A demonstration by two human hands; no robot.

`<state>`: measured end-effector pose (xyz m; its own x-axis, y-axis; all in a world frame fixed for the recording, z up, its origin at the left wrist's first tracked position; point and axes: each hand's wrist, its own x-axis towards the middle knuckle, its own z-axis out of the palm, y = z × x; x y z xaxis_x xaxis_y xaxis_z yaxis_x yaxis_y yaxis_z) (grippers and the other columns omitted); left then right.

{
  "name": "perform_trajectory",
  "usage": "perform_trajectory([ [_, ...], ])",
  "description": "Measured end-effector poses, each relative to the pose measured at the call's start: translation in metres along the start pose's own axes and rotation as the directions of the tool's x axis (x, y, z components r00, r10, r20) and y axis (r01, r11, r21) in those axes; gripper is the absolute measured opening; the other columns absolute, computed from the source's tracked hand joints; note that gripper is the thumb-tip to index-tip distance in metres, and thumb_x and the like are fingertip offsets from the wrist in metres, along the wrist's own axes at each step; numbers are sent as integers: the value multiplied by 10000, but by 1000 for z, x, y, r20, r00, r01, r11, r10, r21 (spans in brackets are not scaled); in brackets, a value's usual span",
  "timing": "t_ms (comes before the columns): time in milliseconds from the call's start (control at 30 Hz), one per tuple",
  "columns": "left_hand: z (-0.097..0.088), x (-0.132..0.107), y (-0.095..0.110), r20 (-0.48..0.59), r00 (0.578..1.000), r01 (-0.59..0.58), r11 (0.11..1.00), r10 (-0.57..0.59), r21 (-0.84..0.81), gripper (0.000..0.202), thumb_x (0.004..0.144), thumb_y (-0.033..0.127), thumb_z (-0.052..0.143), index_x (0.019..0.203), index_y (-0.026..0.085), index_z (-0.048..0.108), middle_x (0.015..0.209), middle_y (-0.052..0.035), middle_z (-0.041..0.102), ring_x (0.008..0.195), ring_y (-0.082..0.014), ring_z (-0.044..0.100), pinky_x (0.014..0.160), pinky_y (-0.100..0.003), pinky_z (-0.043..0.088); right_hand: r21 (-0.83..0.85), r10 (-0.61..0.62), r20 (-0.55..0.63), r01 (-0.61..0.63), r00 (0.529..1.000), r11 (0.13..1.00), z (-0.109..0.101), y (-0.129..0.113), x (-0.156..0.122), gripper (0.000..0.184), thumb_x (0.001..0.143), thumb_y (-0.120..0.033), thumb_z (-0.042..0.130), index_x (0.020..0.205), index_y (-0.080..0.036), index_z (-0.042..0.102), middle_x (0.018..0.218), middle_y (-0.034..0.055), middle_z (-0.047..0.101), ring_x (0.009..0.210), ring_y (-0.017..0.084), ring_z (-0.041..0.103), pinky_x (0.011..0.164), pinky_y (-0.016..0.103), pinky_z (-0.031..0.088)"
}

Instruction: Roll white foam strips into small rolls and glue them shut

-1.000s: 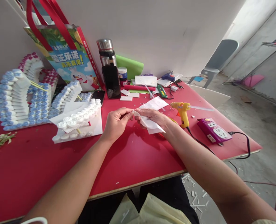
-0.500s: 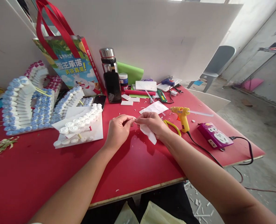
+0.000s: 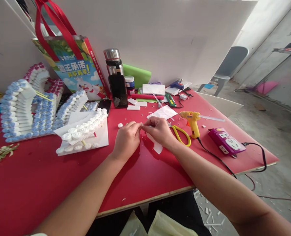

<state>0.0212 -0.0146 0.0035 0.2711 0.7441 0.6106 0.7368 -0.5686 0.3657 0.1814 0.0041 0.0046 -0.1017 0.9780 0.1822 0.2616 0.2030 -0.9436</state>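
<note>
Over the red table, my left hand (image 3: 127, 139) and my right hand (image 3: 159, 131) meet fingertip to fingertip. Both are closed in a pinch on a white paper strip (image 3: 157, 148), whose loose end hangs below my right palm. The bit between the fingertips is mostly hidden. Just beyond my left knuckles lies a small white rolled flower (image 3: 120, 125). Farther left, white rolled flowers (image 3: 76, 134) are set in rows on white board (image 3: 103, 134). Close to my right wrist rest yellow-handled pliers or scissors (image 3: 182, 137); the hand hides part of them.
A yellow glue gun (image 3: 194, 126) stands at the right beside a purple power socket (image 3: 227, 142), with cords running off the table edge. Behind are a phone (image 3: 118, 91), a steel flask (image 3: 113, 60) and a green cutter (image 3: 170, 100). Blue-and-white flower pieces (image 3: 17, 111) and a shopping bag (image 3: 79, 72) occupy the left.
My left hand has shifted slightly right and turned, uncovering the small white rolled flower behind it. The paper strip's loose end sits nearer my right palm, and more of the yellow handles shows.
</note>
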Motion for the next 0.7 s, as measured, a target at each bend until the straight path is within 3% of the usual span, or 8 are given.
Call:
perform_trajectory([
  [133, 0, -2, 2, 17, 998, -69, 991, 68, 113, 267, 970, 143, 468, 1062, 117, 718, 879, -108, 740, 761, -209, 680, 704, -314, 480, 126, 53, 22, -55, 998, 990, 0, -1, -1, 184, 726, -327, 731, 684, -167, 650, 620, 5, 609, 595, 136, 514, 553, 267, 382],
  [267, -1, -2, 6, 7, 998, -69, 988, 68, 137, 289, 965, 136, 465, 1115, 112, 711, 859, -105, 737, 735, -207, 670, 690, -319, 473, 267, 121, 76, -138, 990, 954, -1, -2, -2, 191, 715, -328, 744, 715, -165, 645, 622, -1, 621, 553, 122, 510, 514, 255, 365],
  [367, -2, -2, 9, -10, 999, -31, 999, 32, 32, 270, 961, 158, 491, 1101, 128, 719, 884, -108, 741, 758, -203, 675, 716, -315, 489, 316, 144, 78, -162, 986, 935, -2, -3, -2, 171, 715, -305, 741, 722, -170, 636, 629, -7, 622, 546, 120, 515, 506, 250, 368],
  [467, -4, 0, 8, -11, 998, 63, 982, -66, -176, 233, 963, 236, 535, 1041, 148, 735, 896, -100, 738, 771, -193, 677, 739, -313, 511, 342, 143, 72, -159, 987, 926, -2, -3, -1, 160, 715, -287, 736, 727, -167, 630, 648, -10, 622, 561, 115, 516, 531, 250, 385],
  [533, -6, 3, 5, 46, 977, 208, 897, -206, -389, 225, 949, 312, 581, 985, 160, 743, 834, -74, 724, 712, -172, 669, 713, -301, 530, 345, 123, 79, -143, 989, 928, -3, -3, 0, 165, 729, -292, 728, 730, -164, 625, 647, -16, 610, 565, 109, 507, 544, 249, 387],
  [633, -9, 8, 0, 238, 881, 453, 589, -409, -669, 262, 870, 406, 689, 928, 157, 743, 731, -34, 691, 605, -149, 646, 630, -290, 548, 302, 9, 102, -40, 995, 953, -5, -5, 1, 172, 768, -308, 717, 756, -162, 628, 688, -6, 628, 619, 118, 537, 585, 255, 405],
  [700, -11, 10, -2, 351, 831, 529, 417, -431, -739, 296, 825, 421, 739, 940, 149, 757, 758, -37, 697, 618, -143, 646, 632, -289, 554, 255, -74, 119, 41, 990, 966, -6, -7, 0, 156, 792, -298, 705, 771, -161, 634, 734, 14, 661, 675, 136, 577, 628, 268, 433],
])
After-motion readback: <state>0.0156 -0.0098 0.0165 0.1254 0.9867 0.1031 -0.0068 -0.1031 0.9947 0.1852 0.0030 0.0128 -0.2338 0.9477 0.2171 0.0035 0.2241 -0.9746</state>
